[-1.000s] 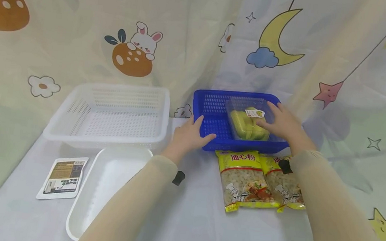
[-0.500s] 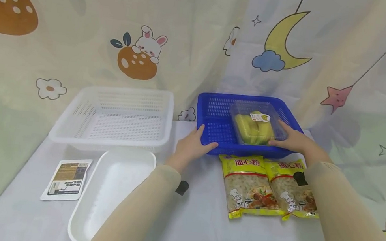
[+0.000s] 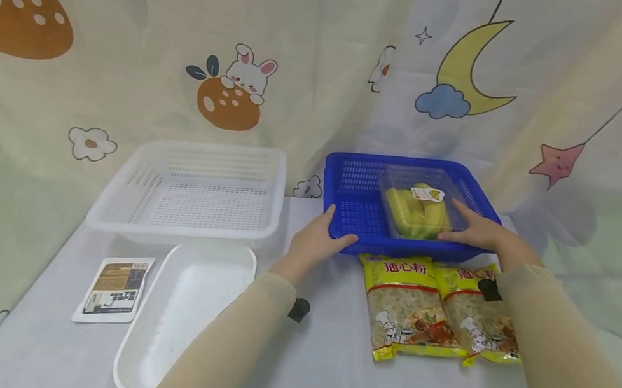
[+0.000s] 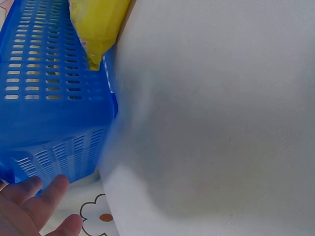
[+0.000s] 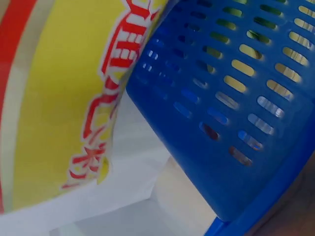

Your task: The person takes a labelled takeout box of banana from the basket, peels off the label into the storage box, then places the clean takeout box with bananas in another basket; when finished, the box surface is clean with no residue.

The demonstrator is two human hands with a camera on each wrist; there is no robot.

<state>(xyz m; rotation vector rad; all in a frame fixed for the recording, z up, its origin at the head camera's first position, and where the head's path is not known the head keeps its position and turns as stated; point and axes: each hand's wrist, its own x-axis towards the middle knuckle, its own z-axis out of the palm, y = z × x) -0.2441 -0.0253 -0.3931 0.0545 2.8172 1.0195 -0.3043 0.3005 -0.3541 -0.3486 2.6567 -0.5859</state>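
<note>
The table [image 3: 326,362] is wearing a pale cloth, and a cartoon curtain [image 3: 133,39] is hanging behind it. One white basket [image 3: 196,190] is sitting at the back on the left. One blue basket [image 3: 351,214] is sitting beside it on the right, and both hands are on it. One white tray [image 3: 182,314] is lying in front of the white basket. Two yellow bags [image 3: 410,308] are lying side by side, just in front of the blue basket. One clear box [image 3: 419,203] with yellow-green food is sitting inside the blue basket, on its right side. One small packet [image 3: 113,287] is lying left of the tray.

The left hand [image 3: 317,243] is gripping the blue basket's near left corner, with the thumb over the rim. The right hand [image 3: 476,232] is resting on the near right rim, fingers straight and touching the clear box.

It looks like the person is getting hold of the blue basket, with the box already in it. I think the next move is needing a firm grip on both sides, keeping the basket level so the box is not sliding.
</note>
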